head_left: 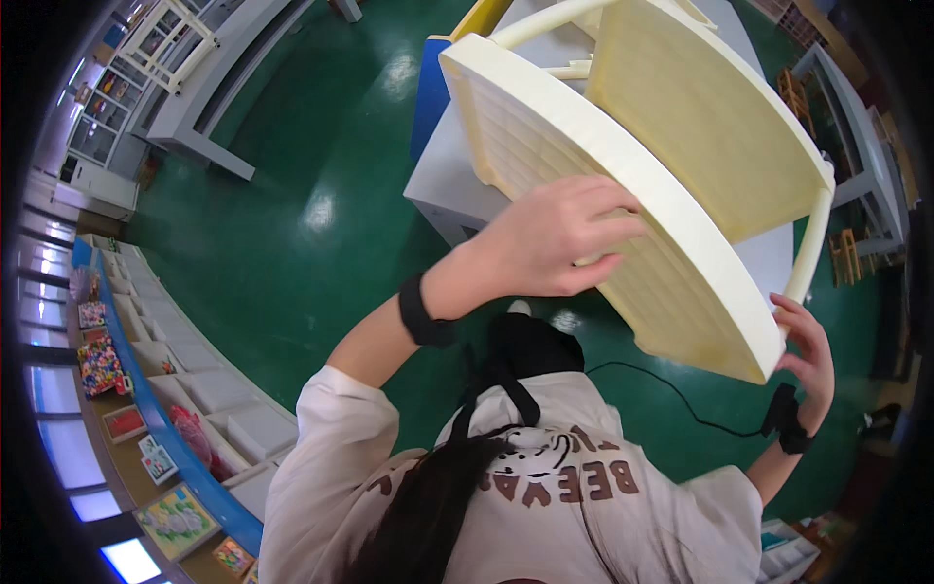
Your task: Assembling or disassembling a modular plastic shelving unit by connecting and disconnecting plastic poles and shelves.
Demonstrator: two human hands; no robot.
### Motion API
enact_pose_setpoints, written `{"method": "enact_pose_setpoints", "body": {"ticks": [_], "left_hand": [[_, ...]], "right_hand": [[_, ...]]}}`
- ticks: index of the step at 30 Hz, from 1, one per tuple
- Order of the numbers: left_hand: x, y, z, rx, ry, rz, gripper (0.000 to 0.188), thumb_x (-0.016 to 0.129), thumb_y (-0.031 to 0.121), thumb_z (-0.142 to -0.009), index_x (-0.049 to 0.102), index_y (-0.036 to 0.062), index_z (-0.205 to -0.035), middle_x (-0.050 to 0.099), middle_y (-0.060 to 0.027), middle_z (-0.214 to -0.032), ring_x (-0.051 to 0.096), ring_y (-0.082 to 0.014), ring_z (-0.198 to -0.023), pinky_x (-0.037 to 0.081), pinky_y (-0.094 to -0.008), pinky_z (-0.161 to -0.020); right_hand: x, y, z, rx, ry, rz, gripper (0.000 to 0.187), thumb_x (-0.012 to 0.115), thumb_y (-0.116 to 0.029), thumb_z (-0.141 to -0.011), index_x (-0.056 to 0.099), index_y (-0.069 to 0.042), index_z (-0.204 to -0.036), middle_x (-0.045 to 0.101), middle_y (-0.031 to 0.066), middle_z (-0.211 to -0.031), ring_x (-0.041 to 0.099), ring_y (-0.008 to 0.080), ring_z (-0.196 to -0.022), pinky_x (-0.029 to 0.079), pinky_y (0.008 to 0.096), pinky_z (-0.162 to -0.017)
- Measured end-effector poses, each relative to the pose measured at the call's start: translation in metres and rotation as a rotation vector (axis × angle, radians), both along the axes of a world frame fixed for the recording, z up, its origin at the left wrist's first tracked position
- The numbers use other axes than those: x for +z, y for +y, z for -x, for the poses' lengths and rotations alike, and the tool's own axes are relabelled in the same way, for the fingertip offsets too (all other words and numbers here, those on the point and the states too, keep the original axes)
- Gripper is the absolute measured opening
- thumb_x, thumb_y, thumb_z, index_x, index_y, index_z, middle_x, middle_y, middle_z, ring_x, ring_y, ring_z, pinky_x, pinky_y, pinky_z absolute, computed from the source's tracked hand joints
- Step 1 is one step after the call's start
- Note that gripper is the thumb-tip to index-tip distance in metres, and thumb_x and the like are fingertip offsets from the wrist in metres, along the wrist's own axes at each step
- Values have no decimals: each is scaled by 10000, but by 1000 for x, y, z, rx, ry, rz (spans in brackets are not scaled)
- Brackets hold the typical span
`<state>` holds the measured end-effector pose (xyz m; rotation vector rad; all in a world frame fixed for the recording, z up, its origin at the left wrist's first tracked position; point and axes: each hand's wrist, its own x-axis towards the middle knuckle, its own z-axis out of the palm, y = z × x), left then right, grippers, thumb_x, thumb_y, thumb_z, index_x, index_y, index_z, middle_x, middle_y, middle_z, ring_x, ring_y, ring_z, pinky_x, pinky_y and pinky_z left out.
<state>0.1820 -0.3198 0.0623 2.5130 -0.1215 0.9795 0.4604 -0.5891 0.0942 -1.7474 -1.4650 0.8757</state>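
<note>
A cream plastic shelf rack [696, 131], made of curved panels joined by round tubes, rests tilted on a white table [443, 190]. My left hand [574, 234] is in front of the near panel [545, 136], its fingers bent and apart; whether the fingertips press on the panel cannot be made out. At the rack's lower right corner, my right hand [808, 350] grips the panel end beside a tube [809, 248]. Its thumb is below the corner and its fingers reach up by the tube. Black bands circle both wrists.
A blue and yellow board [431, 97] stands at the table's far left. Along the left runs a low white shelf unit [190, 355] with a blue edge, holding boxes and toys. Grey tables [199, 141] stand farther off. A black cable [671, 389] hangs near my right wrist.
</note>
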Motion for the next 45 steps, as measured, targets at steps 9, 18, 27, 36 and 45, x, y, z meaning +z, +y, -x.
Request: {"method": "enact_pose_setpoints", "body": {"ticks": [9,18,27,36,45], "left_hand": [[14,-91,-51,139,147,-140,516,598,412,-656,517,60,-1024,465,-137,-1066,417,-282,-1029,255,-471,-902],[23,-167,-122,295,323,40,252,620,249,-658,500,63,-778,495,-54,-726,505,-207,-696,364,-355,-818],[16,-167,-133,473,214,29,253,663,170,-522,482,53,-655,453,-58,-636,445,-232,-580,375,-295,-533],[24,-162,-131,376,367,-44,293,665,239,-520,429,64,-526,441,-44,-542,438,-214,-535,348,-294,-508],[27,-160,-119,418,391,-125,254,630,193,-447,427,52,-505,412,-62,-501,419,-240,-486,347,-322,-476]], "right_hand": [[32,32,16,251,-1058,-182,508,698,-310,-434,621,-100,-890,557,8,-1072,449,239,-874,333,351,-773],[-4,76,-34,974,-723,-525,405,534,-436,-687,486,-46,-784,480,48,-684,511,207,-647,411,308,-605],[-30,93,-43,903,-746,-854,434,518,-485,-713,431,-75,-600,407,14,-492,477,153,-446,374,250,-420],[-30,95,-43,887,-728,-853,445,541,-497,-682,431,-69,-627,445,34,-512,505,175,-471,411,268,-438],[-29,100,-37,766,-766,-926,541,537,-587,-642,420,-70,-537,446,33,-449,506,183,-404,408,266,-392]]}}
